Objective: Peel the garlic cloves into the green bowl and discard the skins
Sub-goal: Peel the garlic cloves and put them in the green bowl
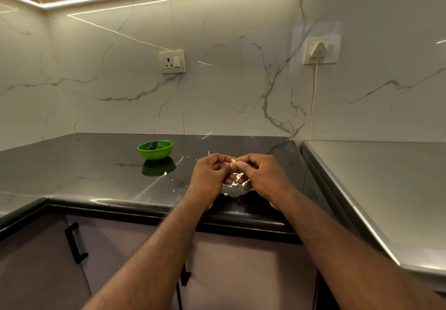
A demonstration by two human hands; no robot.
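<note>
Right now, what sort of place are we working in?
Most likely a home kitchen: a dark counter over cupboards, a marble-look wall with a socket, and the left hand and right hand peeling a garlic clove near a green bowl.

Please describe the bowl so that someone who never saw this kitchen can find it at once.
Look at the black counter under the marble wall. The bowl stands on it, nearly under the empty socket, to the left of the left hand. It is the only green thing there, round among pale skin scraps.
</note>
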